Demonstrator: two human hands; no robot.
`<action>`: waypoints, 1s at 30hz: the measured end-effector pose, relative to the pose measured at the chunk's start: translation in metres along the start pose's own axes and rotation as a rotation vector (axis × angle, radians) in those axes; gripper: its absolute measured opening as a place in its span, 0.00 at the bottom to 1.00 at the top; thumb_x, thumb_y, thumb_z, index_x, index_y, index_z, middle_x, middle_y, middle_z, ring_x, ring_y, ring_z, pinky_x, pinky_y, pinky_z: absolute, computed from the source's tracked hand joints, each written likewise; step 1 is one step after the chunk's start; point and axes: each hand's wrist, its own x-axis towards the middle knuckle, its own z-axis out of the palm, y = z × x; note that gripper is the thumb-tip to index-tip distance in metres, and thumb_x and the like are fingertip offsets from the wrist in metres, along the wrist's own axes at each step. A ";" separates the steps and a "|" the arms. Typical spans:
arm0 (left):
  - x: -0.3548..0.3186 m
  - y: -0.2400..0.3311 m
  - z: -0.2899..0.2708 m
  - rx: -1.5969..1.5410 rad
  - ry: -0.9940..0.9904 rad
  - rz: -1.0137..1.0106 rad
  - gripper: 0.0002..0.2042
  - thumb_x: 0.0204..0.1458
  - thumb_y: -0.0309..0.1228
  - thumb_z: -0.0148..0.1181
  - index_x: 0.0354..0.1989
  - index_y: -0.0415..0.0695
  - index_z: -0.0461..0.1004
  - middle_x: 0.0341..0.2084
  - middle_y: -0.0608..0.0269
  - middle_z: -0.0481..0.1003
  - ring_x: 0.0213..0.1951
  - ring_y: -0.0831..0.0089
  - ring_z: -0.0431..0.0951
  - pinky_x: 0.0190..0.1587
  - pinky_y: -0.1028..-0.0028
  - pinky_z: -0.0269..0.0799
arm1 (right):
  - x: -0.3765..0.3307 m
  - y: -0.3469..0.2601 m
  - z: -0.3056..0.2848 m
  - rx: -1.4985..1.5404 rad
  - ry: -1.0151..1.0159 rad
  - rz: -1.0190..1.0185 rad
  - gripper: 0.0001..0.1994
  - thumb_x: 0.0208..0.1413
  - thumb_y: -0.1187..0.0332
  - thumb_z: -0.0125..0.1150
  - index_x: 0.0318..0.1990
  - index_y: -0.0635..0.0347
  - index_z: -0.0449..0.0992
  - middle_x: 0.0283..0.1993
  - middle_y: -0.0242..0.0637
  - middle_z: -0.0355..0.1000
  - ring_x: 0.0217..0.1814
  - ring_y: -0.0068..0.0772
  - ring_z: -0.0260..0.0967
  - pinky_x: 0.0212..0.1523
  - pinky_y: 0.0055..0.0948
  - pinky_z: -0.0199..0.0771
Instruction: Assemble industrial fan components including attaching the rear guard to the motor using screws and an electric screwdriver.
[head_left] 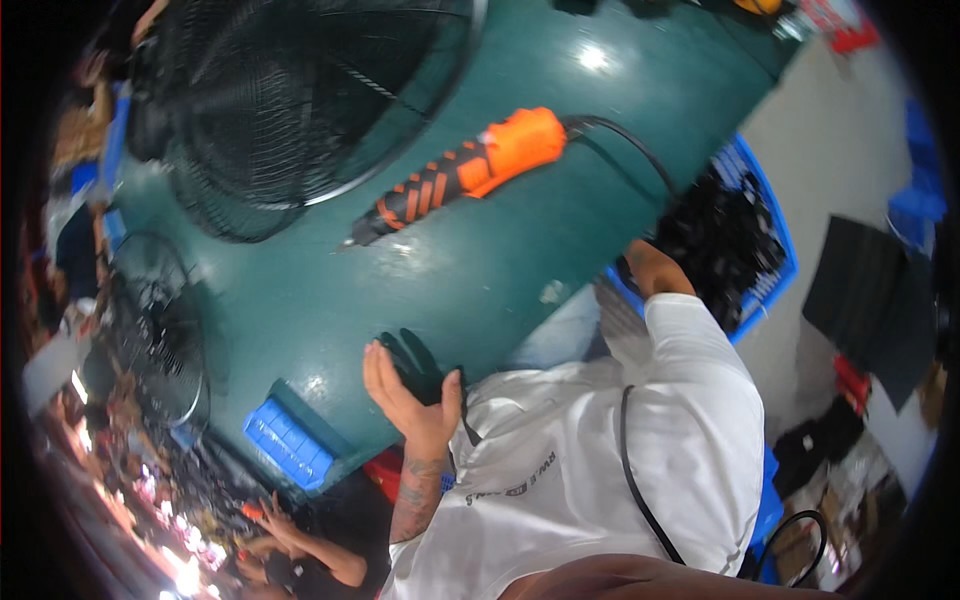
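My left hand (405,393) is over the near edge of the green table, fingers stretched and thumb apart, holding nothing. Its shadow falls on the tabletop beside it. My right forearm (658,270) comes out of a white sleeve and reaches down beside a blue basket (785,245) of black parts (715,240). The right hand itself is hidden. An orange and black electric screwdriver (465,172) is over the middle of the table, its bit toward the left and its black cable leading right. Whether it hangs or lies there I cannot tell.
A large round black fan guard (300,100) takes up the far left of the table (330,310). Another fan (160,330) stands at the left. A small blue bin (288,443) sits near the left front edge. Other people's arms (300,540) show at the lower left.
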 end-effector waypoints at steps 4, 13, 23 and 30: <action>-0.013 0.009 -0.013 0.005 0.060 -0.006 0.38 0.57 0.34 0.67 0.70 0.27 0.55 0.67 0.33 0.60 0.69 0.38 0.60 0.69 0.47 0.57 | -0.157 0.021 -0.147 0.033 0.036 0.172 0.42 0.44 0.50 0.75 0.64 0.67 0.70 0.62 0.58 0.71 0.65 0.57 0.70 0.65 0.47 0.71; -0.031 0.002 0.003 -0.707 -0.046 0.231 0.34 0.54 0.25 0.66 0.68 0.28 0.59 0.59 0.39 0.71 0.58 0.48 0.71 0.48 0.64 0.76 | -0.362 -0.077 -0.364 1.110 -0.519 -0.092 0.32 0.46 0.60 0.74 0.60 0.68 0.76 0.56 0.35 0.78 0.58 0.28 0.74 0.63 0.30 0.70; -0.074 -0.050 -0.024 -1.324 -0.072 -0.288 0.52 0.35 0.29 0.85 0.69 0.35 0.56 0.59 0.52 0.70 0.59 0.62 0.74 0.63 0.62 0.71 | -0.375 -0.351 -0.302 0.842 -0.626 -0.752 0.29 0.60 0.73 0.63 0.70 0.64 0.67 0.65 0.41 0.69 0.63 0.33 0.69 0.60 0.34 0.73; -0.061 -0.066 -0.052 -0.713 0.432 -0.370 0.50 0.36 0.39 0.85 0.66 0.31 0.60 0.53 0.44 0.74 0.55 0.53 0.78 0.57 0.61 0.74 | -0.357 -0.421 -0.259 0.479 -0.179 -1.330 0.41 0.51 0.64 0.73 0.73 0.60 0.62 0.71 0.47 0.63 0.69 0.48 0.65 0.67 0.43 0.68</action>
